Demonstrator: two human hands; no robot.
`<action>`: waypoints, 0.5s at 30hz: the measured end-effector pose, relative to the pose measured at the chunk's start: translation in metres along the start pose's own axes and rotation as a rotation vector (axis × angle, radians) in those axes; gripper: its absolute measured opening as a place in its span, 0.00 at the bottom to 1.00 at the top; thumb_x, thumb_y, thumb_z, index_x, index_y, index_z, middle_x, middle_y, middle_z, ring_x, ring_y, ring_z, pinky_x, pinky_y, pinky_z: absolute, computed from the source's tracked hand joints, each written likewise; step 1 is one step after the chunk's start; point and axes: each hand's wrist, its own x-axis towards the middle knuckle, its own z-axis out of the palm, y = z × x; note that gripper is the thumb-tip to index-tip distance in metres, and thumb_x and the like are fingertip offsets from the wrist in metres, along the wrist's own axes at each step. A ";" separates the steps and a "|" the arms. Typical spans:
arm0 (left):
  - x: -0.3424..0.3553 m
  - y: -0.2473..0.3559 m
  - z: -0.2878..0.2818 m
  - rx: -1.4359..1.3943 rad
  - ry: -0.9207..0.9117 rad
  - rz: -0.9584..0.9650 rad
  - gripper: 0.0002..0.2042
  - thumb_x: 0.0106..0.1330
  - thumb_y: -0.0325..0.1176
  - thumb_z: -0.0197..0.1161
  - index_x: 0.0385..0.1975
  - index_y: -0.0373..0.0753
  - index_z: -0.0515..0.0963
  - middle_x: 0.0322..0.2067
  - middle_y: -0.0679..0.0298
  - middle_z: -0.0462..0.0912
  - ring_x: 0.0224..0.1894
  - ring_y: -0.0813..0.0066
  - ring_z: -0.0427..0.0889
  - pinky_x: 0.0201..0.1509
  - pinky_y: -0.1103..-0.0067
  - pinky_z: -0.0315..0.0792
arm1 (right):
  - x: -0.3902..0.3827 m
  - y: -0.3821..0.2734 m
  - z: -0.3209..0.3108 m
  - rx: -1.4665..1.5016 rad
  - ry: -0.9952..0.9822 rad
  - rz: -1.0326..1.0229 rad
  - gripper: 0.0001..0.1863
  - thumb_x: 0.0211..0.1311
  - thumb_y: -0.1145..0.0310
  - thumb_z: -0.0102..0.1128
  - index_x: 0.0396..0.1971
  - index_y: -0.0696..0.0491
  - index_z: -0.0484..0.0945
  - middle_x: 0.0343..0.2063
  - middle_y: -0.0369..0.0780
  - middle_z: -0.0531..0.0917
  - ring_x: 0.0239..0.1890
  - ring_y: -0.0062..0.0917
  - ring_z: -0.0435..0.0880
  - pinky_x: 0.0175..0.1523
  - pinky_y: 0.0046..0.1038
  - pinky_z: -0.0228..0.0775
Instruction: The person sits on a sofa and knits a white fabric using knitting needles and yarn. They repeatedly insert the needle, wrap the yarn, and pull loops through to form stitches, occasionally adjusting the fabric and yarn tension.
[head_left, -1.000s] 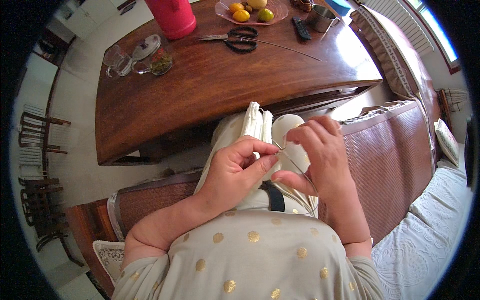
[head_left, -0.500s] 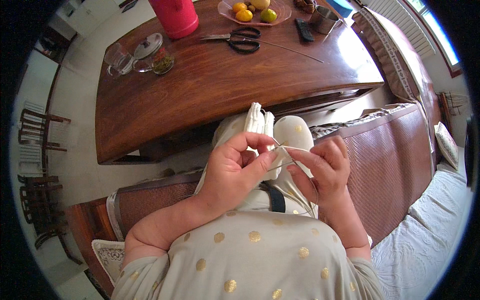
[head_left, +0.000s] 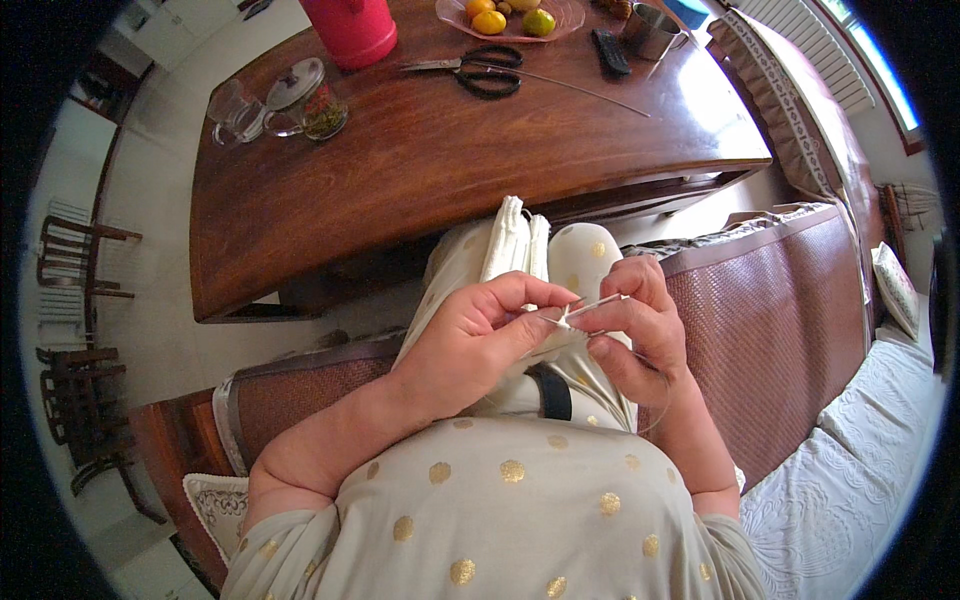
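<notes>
White knitting [head_left: 509,245] lies folded over my lap, and its near end runs up into my fingers. My left hand [head_left: 480,330] is closed, thumb and forefinger pinching the knitting close to the tips of thin knitting needles. Closed too, my right hand [head_left: 640,325] meets it from the right, holding a needle with white yarn [head_left: 600,303] drawn over the forefinger. The needle tips almost touch between the two hands. From under my right hand a thin cable or strand [head_left: 664,400] curves down. My fingers hide most of the stitches.
Across the wooden table [head_left: 400,190] lie black-handled scissors [head_left: 488,72], a long thin needle [head_left: 590,97] and a dark case [head_left: 609,52]. Glass mugs [head_left: 325,115], a red jug [head_left: 350,30], a metal cup [head_left: 653,35] and a fruit bowl [head_left: 565,18] stand there. A woven mat [head_left: 770,320] covers the seat.
My right hand has come in closer to my left and a little upward. The yarn, stretched between the hands before, now runs over my right forefinger. The needle tips have drawn together.
</notes>
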 end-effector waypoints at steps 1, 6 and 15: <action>0.001 -0.002 0.001 -0.020 -0.010 0.013 0.09 0.66 0.27 0.55 0.44 0.34 0.76 0.35 0.72 0.79 0.36 0.89 0.73 0.40 0.89 0.69 | 0.000 -0.002 0.001 -0.064 0.031 -0.014 0.11 0.42 0.71 0.66 0.30 0.49 0.81 0.29 0.38 0.71 0.34 0.32 0.70 0.41 0.32 0.62; 0.000 0.002 0.004 0.047 0.048 -0.040 0.10 0.67 0.29 0.56 0.43 0.34 0.78 0.32 0.71 0.79 0.33 0.90 0.74 0.36 0.90 0.69 | -0.006 -0.004 0.006 -0.417 0.206 0.007 0.11 0.40 0.69 0.70 0.28 0.48 0.79 0.28 0.37 0.72 0.33 0.32 0.71 0.40 0.32 0.62; 0.001 0.000 -0.001 -0.106 0.112 -0.140 0.10 0.64 0.28 0.58 0.44 0.35 0.78 0.22 0.76 0.74 0.17 0.92 0.60 0.18 0.90 0.53 | -0.017 -0.011 0.002 -0.366 0.136 -0.007 0.15 0.38 0.70 0.68 0.32 0.46 0.83 0.24 0.33 0.71 0.30 0.27 0.69 0.38 0.30 0.61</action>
